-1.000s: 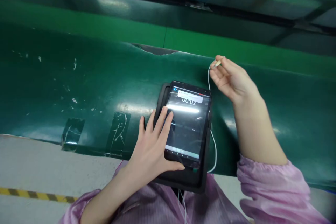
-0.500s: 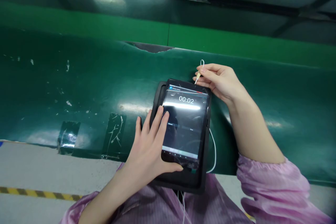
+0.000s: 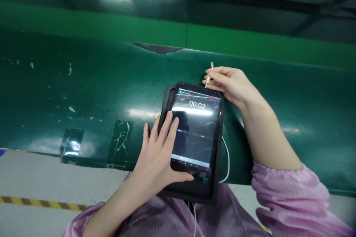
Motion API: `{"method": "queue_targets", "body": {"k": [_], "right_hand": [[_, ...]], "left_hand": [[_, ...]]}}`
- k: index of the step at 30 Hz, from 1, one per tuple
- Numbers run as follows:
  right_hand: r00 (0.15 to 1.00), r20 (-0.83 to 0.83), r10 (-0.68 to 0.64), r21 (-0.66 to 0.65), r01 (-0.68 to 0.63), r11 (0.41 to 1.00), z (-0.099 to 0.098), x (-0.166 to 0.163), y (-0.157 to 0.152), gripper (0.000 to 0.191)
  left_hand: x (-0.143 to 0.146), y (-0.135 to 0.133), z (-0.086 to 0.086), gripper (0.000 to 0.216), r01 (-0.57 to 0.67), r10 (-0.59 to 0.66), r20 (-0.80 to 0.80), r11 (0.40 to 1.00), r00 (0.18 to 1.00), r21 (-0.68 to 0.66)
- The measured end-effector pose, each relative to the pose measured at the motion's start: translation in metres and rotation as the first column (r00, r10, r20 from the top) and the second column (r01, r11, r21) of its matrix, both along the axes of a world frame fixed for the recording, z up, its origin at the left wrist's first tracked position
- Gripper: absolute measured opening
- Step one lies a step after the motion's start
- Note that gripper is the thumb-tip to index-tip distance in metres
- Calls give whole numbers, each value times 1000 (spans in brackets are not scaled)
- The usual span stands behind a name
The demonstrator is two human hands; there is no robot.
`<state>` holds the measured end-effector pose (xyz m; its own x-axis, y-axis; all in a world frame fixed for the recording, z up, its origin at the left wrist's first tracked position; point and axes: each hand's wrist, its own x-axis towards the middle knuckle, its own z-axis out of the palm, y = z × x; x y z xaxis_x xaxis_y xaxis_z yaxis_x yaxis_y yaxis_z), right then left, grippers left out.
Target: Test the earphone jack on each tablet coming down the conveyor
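Note:
A black tablet (image 3: 194, 137) lies tilted slightly on a larger black case (image 3: 191, 190) that reaches over the bench's front edge. Its lit screen reads 00:02. Fingers spread, my left hand (image 3: 157, 159) rests over the tablet's lower left side and the case, thumb across the bottom. At the tablet's top edge, my right hand (image 3: 232, 85) pinches a small cream-coloured plug (image 3: 208, 78) between thumb and index finger. A short white loop sticks up from the plug, and its thin tip points down at the edge. Whether the tip sits inside a socket is too small to tell.
The green bench mat (image 3: 91, 81) has a torn back edge and patches of tape (image 3: 121, 142) near the front. A white cable (image 3: 228, 159) curves out from the case's right side. Yellow-and-black floor tape (image 3: 41, 203) runs below on the left.
My right hand has shifted slightly left and down with the plug, bringing its tip closer to the tablet's top edge. My left hand and the tablet stay nearly where they were.

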<state>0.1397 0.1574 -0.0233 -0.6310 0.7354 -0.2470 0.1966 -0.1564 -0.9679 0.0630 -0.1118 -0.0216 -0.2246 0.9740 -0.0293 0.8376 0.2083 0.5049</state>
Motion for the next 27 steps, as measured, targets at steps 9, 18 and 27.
{"method": "queue_targets", "body": {"k": [9, 18, 27], "right_hand": [[999, 32, 20, -55, -18, 998, 3, 1, -3, 14], [994, 80, 70, -56, -65, 996, 6, 1, -3, 13], [993, 77, 94, 43, -98, 994, 0, -1, -4, 17]], "left_hand": [[1, -1, -1, 147, -21, 22, -37, 1000, 999, 14], [0, -1, -1, 145, -26, 27, -66, 999, 997, 19], [-3, 1, 0, 148, -32, 32, -14, 999, 999, -3]]}}
